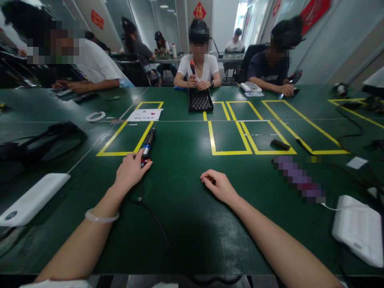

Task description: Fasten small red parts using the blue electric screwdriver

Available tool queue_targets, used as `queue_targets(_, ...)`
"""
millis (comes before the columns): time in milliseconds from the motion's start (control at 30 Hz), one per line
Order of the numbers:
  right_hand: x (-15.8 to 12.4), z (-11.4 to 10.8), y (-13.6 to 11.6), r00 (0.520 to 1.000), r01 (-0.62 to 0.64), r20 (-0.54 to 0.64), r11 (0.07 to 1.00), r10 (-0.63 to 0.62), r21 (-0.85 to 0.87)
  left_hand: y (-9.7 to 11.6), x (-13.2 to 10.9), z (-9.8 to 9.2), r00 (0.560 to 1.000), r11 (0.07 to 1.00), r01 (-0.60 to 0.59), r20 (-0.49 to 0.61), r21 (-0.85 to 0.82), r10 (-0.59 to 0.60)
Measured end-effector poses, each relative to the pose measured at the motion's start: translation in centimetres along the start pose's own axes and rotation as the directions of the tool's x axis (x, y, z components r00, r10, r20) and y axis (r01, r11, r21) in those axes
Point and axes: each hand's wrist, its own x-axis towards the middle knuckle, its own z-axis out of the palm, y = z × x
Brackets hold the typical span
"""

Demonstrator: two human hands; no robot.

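Observation:
My left hand (130,170) is at the near end of a slim black cylindrical tool (148,144) with a blue and silver band. The tool lies on the green table, pointing away from me, with small orange-red parts showing between thumb and forefinger. The hand partly covers that end. A dark cable (154,218) runs over the table below this hand. My right hand (220,185) rests on the table at centre right, its fingers curled in and nothing visible in them.
Yellow tape outlines (231,153) mark the green table (180,240). A white power bank (37,198) lies left; a white device (358,230) lies right. A paper sheet (145,115) and tape roll (96,116) sit farther back. Opposite, a person holds a red-tipped tool (192,68) over a black tray (201,109).

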Motion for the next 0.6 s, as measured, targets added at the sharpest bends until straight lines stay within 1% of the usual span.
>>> queue_targets(200, 0.0, 0.1, 0.1, 1.0, -0.006, 0.003, 1.0, 0.006, 0.011, -7.2, 2.2, 0.6, 0.988, 0.989, 0.149, 0.034, -0.02, -0.148)
queue_targets(267, -0.1, 0.2, 0.2, 1.0, -0.009, 0.004, 1.0, 0.009, 0.011, -9.1, 2.5, 0.9, 0.978, 0.978, 0.207, 0.019, -0.012, -0.207)
queue_targets(333, 0.0, 0.2, 0.3, 1.0, -0.01, 0.004, 1.0, 0.01, 0.011, -10.3, 2.4, 1.2, 0.969, 0.969, 0.248, -0.015, -0.01, -0.248)
queue_targets(433, 0.0, 0.2, 0.2, 1.0, -0.013, 0.004, 1.0, 0.013, 0.018, -10.6, 2.0, 1.4, 0.96, 0.965, 0.264, -0.098, 0.01, -0.261)
queue_targets(533, 0.0, 0.1, 0.1, 1.0, -0.013, 0.006, 1.0, 0.012, 0.024, -9.7, 1.6, 1.2, 0.953, 0.967, 0.251, -0.187, 0.045, -0.238)
queue_targets(600, 0.0, 0.0, 0.1, 1.0, -0.016, 0.009, 1.0, 0.016, 0.023, -9.1, 1.5, 1.0, 0.95, 0.968, 0.247, -0.206, 0.038, -0.235)
